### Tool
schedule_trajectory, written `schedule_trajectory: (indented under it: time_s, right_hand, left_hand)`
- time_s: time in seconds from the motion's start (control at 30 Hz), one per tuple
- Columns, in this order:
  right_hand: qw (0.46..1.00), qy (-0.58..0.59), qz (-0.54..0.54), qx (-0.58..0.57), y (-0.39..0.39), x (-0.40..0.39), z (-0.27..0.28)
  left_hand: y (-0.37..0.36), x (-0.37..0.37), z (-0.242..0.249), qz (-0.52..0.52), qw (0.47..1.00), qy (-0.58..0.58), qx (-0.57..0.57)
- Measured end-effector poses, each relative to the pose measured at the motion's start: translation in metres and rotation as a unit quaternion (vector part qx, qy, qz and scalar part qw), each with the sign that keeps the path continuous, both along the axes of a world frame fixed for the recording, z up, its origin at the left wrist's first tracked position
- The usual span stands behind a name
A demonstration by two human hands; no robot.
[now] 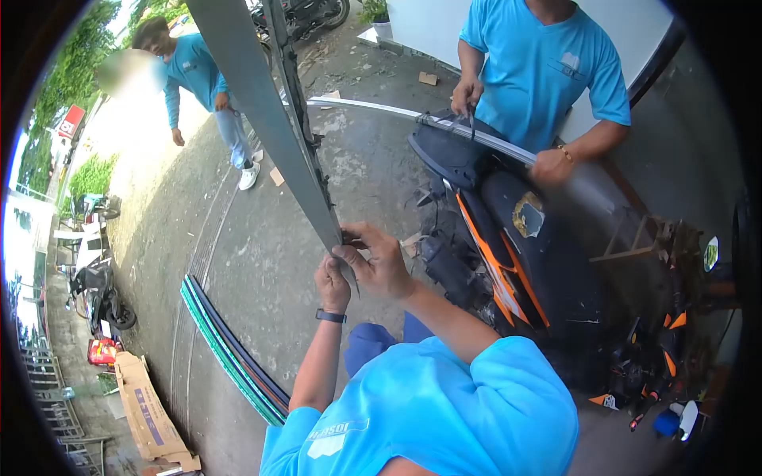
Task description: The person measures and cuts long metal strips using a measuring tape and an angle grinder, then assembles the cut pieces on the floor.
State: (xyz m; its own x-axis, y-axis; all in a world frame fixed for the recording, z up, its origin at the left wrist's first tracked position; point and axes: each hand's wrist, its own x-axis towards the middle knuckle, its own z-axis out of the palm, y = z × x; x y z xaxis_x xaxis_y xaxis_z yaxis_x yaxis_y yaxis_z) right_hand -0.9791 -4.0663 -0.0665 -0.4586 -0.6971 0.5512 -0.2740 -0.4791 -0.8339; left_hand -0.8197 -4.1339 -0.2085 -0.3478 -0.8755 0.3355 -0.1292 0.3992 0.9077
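Observation:
A long grey flat metal strip slants down from the top of the view to my hands. Beside it runs a narrow dark piece with a ragged edge. At the strip's lower end, my right hand is closed, thumb and fingers pinching the edge. My left hand is curled just below and to the left, its fingers against the same end. A thin dark point shows beneath the hands; what it belongs to is hidden.
Right of me stands a black and orange motorcycle. Behind it, a person in blue holds a long silver bar across it. Another person stands at left. Green and dark strips and flattened cardboard lie on the ground.

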Motion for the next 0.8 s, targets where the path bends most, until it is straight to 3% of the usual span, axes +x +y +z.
schedule_trajectory:
  time_s: [0.07,0.1,0.23,0.47,0.57,0.7,0.8]
  right_hand:
    - [0.999,0.001,-0.031,0.027,-0.022,0.001,-0.004]
    - [0.997,0.029,-0.063,0.016,-0.054,-0.026,-0.004]
    - [0.981,0.018,-0.183,0.062,-0.08,-0.033,-0.036]
    - [0.893,0.072,-0.429,0.115,-0.093,-0.033,-0.044]
    - [0.857,0.021,-0.501,0.117,-0.096,-0.013,-0.036]
    - [0.793,0.055,-0.58,0.179,-0.096,0.007,-0.035]
    - [0.766,0.04,-0.613,0.188,-0.097,0.02,-0.056]
  left_hand:
    - [-0.027,0.013,0.002,-0.026,0.999,-0.009,0.028]
    - [-0.076,-0.022,0.003,-0.043,0.999,0.024,0.009]
    - [-0.17,-0.045,-0.01,-0.101,0.993,0.039,0.047]
    - [-0.299,-0.051,-0.005,-0.323,0.946,0.03,0.03]
    - [-0.342,-0.061,-0.02,-0.377,0.919,-0.027,0.11]
    - [-0.388,-0.098,-0.025,-0.464,0.873,-0.118,0.098]
    - [-0.412,-0.13,-0.056,-0.51,0.846,-0.143,0.063]
